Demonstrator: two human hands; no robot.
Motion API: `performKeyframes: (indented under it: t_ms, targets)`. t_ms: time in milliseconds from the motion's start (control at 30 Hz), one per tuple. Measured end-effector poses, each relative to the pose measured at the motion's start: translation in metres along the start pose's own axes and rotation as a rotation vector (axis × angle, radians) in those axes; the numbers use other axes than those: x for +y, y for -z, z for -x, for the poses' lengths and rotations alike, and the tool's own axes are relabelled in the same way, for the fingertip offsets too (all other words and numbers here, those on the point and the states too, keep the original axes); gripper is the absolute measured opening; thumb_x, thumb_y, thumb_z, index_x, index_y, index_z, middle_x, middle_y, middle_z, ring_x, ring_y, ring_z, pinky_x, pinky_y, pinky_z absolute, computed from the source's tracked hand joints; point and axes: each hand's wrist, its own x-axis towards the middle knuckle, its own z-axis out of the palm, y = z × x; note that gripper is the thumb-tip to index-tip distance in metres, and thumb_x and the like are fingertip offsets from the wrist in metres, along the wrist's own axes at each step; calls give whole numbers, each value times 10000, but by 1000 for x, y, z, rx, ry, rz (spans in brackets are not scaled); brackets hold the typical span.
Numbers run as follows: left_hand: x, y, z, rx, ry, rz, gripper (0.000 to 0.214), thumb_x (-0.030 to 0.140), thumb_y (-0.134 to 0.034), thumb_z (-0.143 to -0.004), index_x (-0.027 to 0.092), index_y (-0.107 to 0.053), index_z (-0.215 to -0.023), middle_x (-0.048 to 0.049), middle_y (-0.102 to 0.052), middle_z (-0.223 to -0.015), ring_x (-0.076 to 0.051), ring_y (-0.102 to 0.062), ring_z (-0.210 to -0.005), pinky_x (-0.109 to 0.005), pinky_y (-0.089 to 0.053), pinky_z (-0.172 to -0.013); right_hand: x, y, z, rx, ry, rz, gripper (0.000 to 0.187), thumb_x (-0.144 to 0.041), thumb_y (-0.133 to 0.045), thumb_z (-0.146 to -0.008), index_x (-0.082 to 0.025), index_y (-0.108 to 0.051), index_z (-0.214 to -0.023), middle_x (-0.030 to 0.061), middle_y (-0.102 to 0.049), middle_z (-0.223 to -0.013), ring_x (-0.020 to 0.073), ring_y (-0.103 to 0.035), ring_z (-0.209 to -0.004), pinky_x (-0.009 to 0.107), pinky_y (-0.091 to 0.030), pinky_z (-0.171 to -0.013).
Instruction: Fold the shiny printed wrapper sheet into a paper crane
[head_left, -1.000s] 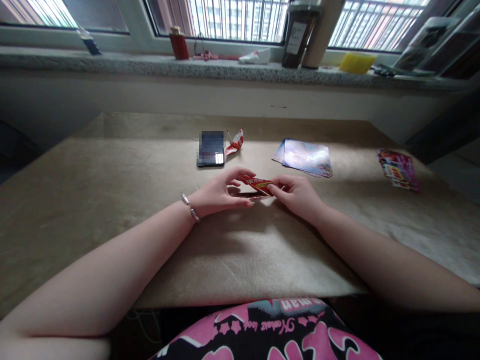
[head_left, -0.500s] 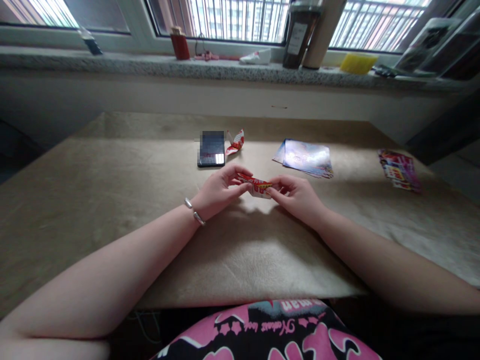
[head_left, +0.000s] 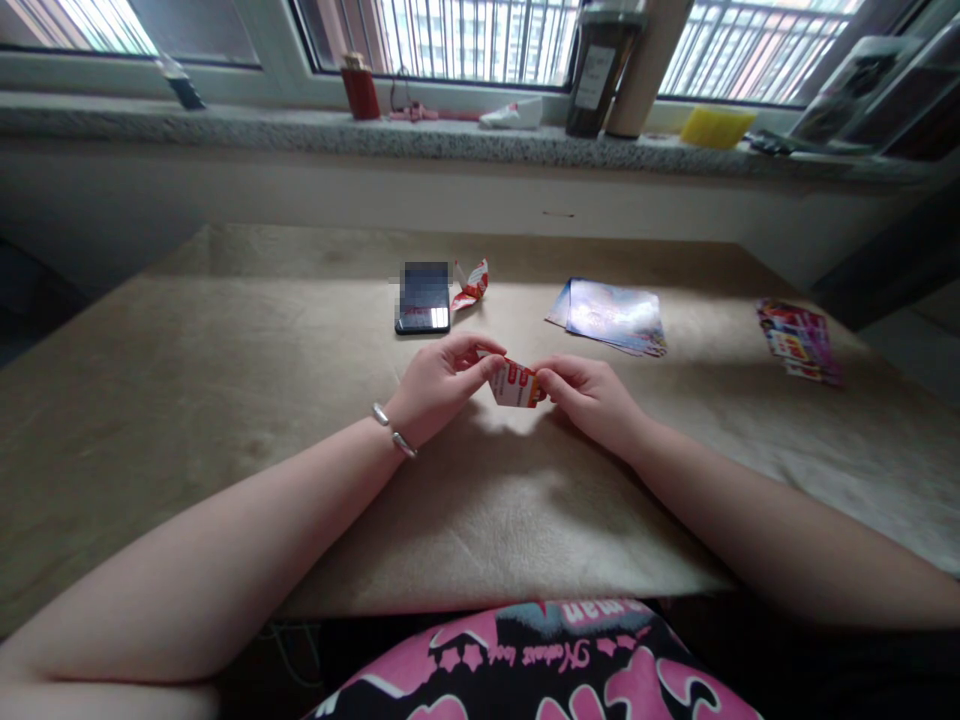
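A small folded piece of red and white printed paper is held just above the brown table cover, near the middle. My left hand, a silver bracelet on its wrist, pinches the paper's left edge. My right hand pinches its right edge with fingers curled. The paper stands tilted up so that its printed face shows.
A dark phone and a folded red and white paper figure lie beyond my hands. A stack of shiny printed sheets lies at the right, more coloured sheets further right. Jars and small items line the windowsill.
The paper lay flat and long between my hands; now it is folded shorter and tipped upright. My left hand has shifted slightly to the right.
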Motion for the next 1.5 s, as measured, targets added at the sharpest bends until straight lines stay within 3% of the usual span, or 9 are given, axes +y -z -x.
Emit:
performKeyframes:
  t_ms: [300, 567, 633, 700, 833, 967, 1100, 1300, 1500]
  targets:
    - [3, 2, 0, 17, -24, -220, 295, 401, -548, -834, 147, -688, -887, -35, -696, -813, -130, -622, -738, -224, -481, -679, 0, -5, -3, 45, -25, 91, 213, -340, -558, -810, -172, -685, -837, 23, -691, -727, 104, -557, -582, 218, -415, -540]
    - [-1, 4, -3, -36, 18, -161, 429, 485, -463, -869, 123, -657, -993, -48, -671, -777, -134, -615, -709, -243, -489, -672, 5, -7, -5, 34, -104, 58, 183, -329, -575, -791, -175, -673, -801, 23, -690, -710, 119, -578, -601, 233, -424, -548]
    - [-4, 2, -3, -122, 66, -114, 451, 440, -516, -847, 118, -556, -1160, -55, -664, -818, -143, -623, -729, -247, -498, -654, 6, -8, -6, 40, -136, 15, 189, -336, -577, -785, -167, -662, -791, 32, -690, -715, 128, -592, -617, 238, -433, -555]
    - [-6, -1, -2, -195, 113, -95, 652, 325, -603, -794, 131, -332, -1354, -46, -658, -817, -154, -630, -746, -252, -503, -645, 8, -9, -8, 50, -162, -33, 197, -344, -582, -776, -159, -649, -787, 39, -686, -715, 132, -595, -619, 240, -436, -553]
    - [-11, -5, -1, -201, 109, -168, 812, 199, -616, -769, 150, -145, -1429, -23, -637, -782, -148, -625, -767, -275, -502, -722, 10, -10, -11, 61, -192, -17, 201, -349, -588, -766, -155, -635, -779, 33, -668, -686, 123, -569, -588, 232, -410, -530]
    - [-14, -3, -4, -107, 40, -318, 701, 184, -597, -785, 172, -249, -1393, -22, -638, -800, -126, -606, -723, -269, -479, -710, 12, -9, -12, 7, -231, 118, 207, -361, -569, -777, -165, -635, -770, 23, -654, -673, 120, -545, -574, 235, -376, -528]
    - [-15, -2, -8, -72, 38, -455, 469, 204, -595, -795, 174, -414, -1226, -6, -644, -777, -119, -594, -692, -267, -458, -693, 12, -8, -14, -27, -201, 290, 208, -348, -538, -793, -171, -618, -717, 13, -616, -657, 118, -505, -588, 235, -331, -534]
    - [-16, -1, -9, -157, -78, -714, 191, 229, -579, -797, 204, -556, -985, -1, -644, -806, -159, -560, -783, -299, -452, -727, 15, -6, -19, -2, -157, 483, 181, -326, -520, -799, -188, -606, -719, 20, -612, -688, 135, -490, -643, 244, -305, -565]
    - [-13, 2, -7, -193, -305, -952, 230, 242, -544, -831, 218, -627, -1045, -74, -584, -1100, -200, -530, -1000, -377, -437, -899, 26, -1, -25, 45, -154, 542, 207, -379, -510, -802, -207, -613, -749, 5, -609, -651, 129, -491, -600, 241, -290, -539]
